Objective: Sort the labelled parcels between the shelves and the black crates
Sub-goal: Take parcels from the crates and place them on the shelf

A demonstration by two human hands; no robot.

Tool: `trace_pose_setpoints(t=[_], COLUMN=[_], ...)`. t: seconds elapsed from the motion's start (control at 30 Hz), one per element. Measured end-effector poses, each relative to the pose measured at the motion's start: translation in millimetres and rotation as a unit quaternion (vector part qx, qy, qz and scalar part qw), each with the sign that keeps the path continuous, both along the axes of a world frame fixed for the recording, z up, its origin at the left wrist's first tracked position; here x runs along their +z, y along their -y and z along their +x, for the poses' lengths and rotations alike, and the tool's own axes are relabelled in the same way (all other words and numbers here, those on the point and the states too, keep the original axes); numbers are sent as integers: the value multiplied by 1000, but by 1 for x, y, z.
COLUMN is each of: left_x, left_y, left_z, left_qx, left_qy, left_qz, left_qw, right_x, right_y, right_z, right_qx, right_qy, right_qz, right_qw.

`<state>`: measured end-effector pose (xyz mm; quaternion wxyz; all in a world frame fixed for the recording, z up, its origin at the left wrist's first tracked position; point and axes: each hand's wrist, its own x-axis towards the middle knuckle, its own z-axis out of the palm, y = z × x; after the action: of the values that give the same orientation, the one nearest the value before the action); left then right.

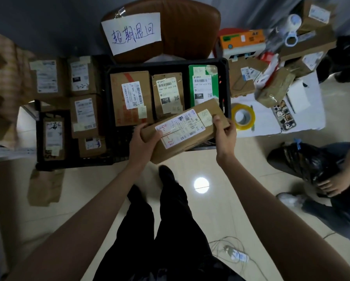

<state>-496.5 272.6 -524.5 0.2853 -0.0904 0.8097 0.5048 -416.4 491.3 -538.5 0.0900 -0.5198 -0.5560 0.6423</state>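
A long brown cardboard parcel (187,130) with a white shipping label and red handwriting hangs tilted over the near edge of a black crate (227,78). My left hand (142,139) grips its left end, thumb on top. My right hand (226,131) grips its right end, the thumb on a small pale sticker. Inside the crate lie three labelled parcels: a brown box with red tape (130,96), a narrower brown one (168,94) and a green one (202,86). A second black crate (38,138) to the left holds more brown parcels (53,136).
A brown chair (180,27) with a handwritten paper sign stands behind the crate. A white table (271,122) on the right carries a yellow tape roll (242,117), a phone and loose parcels. Another person with a black bag (304,161) sits at the right. Cables lie on the tiled floor.
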Motion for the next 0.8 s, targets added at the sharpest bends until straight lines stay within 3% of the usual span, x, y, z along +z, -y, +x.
trace_pose_setpoints(t=[0.13, 0.33, 0.53, 0.8], left_x=[-18, -50, -87, -129], left_y=[-31, -48, -58, -78], left_z=[11, 7, -15, -42], left_qx=[115, 46, 13, -7], left_qy=[65, 88, 70, 63], left_qz=[15, 49, 39, -5], left_qw=[991, 994, 997, 998], right_x=[-9, -29, -70, -116], right_y=[10, -20, -45, -57], right_z=[16, 30, 11, -12], right_qx=[-41, 11, 117, 167], right_qy=[5, 84, 105, 201], right_qz=[34, 78, 70, 101], right_qw=[999, 993, 985, 960])
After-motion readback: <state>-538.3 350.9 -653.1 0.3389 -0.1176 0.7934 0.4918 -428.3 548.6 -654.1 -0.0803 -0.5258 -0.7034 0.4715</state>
